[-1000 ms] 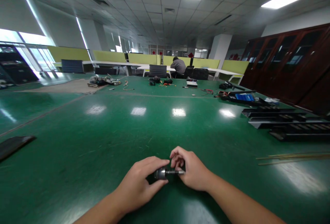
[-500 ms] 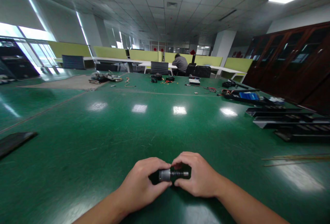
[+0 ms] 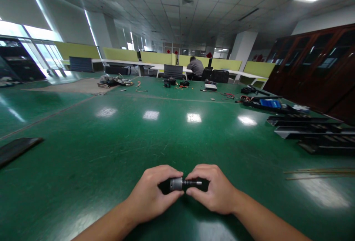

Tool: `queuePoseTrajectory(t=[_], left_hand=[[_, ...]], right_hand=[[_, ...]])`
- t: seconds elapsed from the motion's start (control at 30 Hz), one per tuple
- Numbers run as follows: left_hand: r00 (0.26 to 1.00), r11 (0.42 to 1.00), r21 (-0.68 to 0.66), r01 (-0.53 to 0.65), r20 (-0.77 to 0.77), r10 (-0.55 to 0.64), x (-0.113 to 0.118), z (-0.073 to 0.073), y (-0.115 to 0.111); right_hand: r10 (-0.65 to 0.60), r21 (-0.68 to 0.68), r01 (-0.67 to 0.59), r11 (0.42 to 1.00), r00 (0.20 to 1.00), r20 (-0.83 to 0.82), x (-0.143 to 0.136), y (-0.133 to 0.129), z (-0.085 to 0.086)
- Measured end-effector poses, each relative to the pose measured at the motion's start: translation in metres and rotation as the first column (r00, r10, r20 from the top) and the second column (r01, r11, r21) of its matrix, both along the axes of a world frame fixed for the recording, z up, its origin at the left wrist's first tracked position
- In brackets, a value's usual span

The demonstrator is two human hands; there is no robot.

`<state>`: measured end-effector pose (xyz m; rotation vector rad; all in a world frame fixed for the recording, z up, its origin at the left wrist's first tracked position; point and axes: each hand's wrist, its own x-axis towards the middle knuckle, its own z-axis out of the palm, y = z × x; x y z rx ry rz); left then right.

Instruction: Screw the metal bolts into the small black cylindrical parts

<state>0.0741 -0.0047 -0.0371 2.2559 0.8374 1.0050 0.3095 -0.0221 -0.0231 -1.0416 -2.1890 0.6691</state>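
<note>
My left hand [image 3: 155,193] pinches a short grey metal cylinder [image 3: 176,184] between thumb and fingers, near the front of the green table. From the cylinder's right end a thin shaft points to the right, with a dark coil spring [image 3: 187,183] around it and a bright bare tip. My right hand [image 3: 215,189] curls around this shaft, its thumb and fingertips closed about the spring beside the cylinder. How firmly they press on the coil cannot be made out. The cylinder's left end lies in shadow inside my left hand.
Black metal rails [image 3: 318,132] and thin rods [image 3: 318,173] lie on the right of the green table [image 3: 133,141]. A dark flat slab [image 3: 19,150] is at the left edge. Tools and electronic parts [image 3: 115,81] sit farther back. A person [image 3: 196,67] sits beyond the table.
The fingertips of my right hand have drawn slightly apart from those of my left. The view has shifted a little. Both hands keep hold of the part.
</note>
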Motion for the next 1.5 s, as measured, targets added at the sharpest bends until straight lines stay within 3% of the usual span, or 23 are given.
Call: queuePoseTrajectory(t=[1.5], left_hand=[[1.0,0.997,0.081,-0.005,0.002,0.005,-0.0027,-0.0009,0.0004]], right_hand=[[-0.023,0.068,0.023,0.997,1.0,-0.01,0.0005,-0.0023,0.0017]])
